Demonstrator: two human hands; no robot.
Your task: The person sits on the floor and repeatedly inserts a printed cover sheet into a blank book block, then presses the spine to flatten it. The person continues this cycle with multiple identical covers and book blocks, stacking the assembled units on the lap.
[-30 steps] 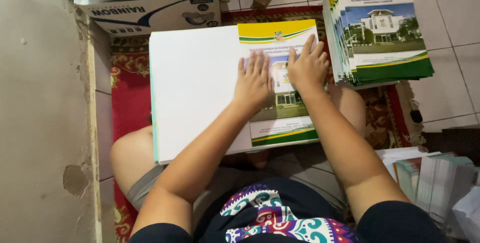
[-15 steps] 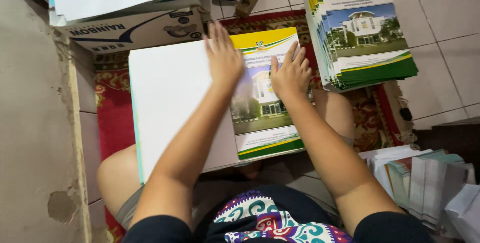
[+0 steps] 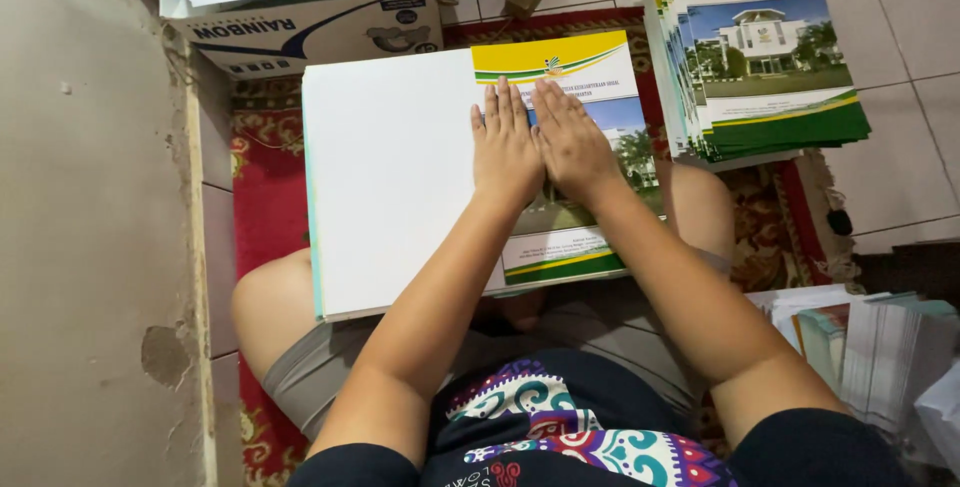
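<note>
An open printed cover (image 3: 560, 77) with a yellow and green band and a building photo lies on my lap, joined at its left to a white blank sheet stack (image 3: 385, 177). My left hand (image 3: 505, 147) and my right hand (image 3: 570, 142) lie flat side by side on it, fingers together and pointing away from me, pressing near the fold between the white part and the printed part. Neither hand grips anything.
A tall pile of identical printed booklets (image 3: 765, 52) stands to the right on the tiled floor. A cardboard box (image 3: 310, 32) with papers on top sits ahead. A red patterned rug (image 3: 265, 187) lies underneath, a grey wall (image 3: 90, 247) at left, more paper stacks (image 3: 870, 347) at lower right.
Both hands have come together and now lie side by side over the fold; half a second ago they were apart, the left one higher up. The view has shifted slightly.
</note>
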